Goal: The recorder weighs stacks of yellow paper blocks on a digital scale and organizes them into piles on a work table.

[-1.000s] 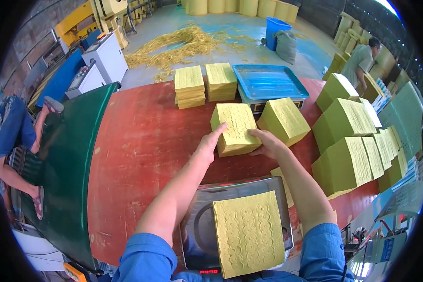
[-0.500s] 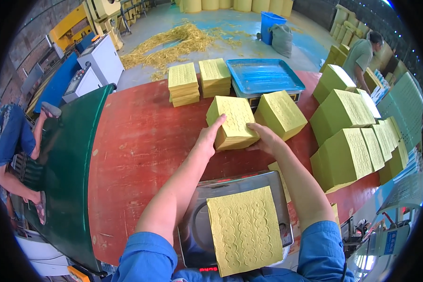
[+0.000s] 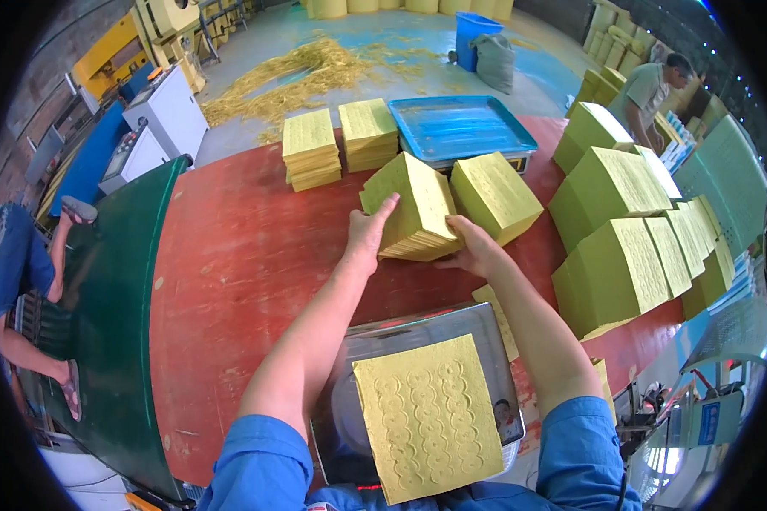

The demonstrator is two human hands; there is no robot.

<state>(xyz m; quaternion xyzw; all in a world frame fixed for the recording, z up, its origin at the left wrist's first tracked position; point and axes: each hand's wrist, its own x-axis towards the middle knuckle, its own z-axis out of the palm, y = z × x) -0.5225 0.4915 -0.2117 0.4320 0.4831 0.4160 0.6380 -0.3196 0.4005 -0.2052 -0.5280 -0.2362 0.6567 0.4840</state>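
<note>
Between the earlier pictures and now, the yellow paper stack (image 3: 413, 209) has stayed between both hands and has barely shifted on the worktop (image 3: 239, 255), while the whole view has slid slightly; the stack sits tilted, its far corner raised, near the middle of the red surface.

Left hand (image 3: 368, 234): flat against the stack's left side, fingers stretched up its edge; grip is a press on that side, not a closed fist.
Right hand (image 3: 471, 249): cupped under the stack's near right corner, thumb along the lower edge; grip holds the stack from below and from the side.

Second stack (image 3: 496, 194) lies just beside the held one on its right, touching or nearly so; cannot tell which.
Blue tray (image 3: 460, 128) stands behind both stacks, near the far edge of the worktop.
Two shorter stacks (image 3: 339, 145) stand side by side left of the tray, well apart from the hands.
Row of large greenish-yellow bundles (image 3: 631, 230) leans along the right side of the worktop.
Metal scale (image 3: 375, 358) sits at the near edge, between the forearms; one embossed yellow sheet (image 3: 426, 417) lies on its pan.
Green conveyor (image 3: 102, 324) curves along the left of the worktop; a person in blue sits beside it at the left rim.
Another person (image 3: 652, 89) stands at the far right, bent over more bundles.
</note>
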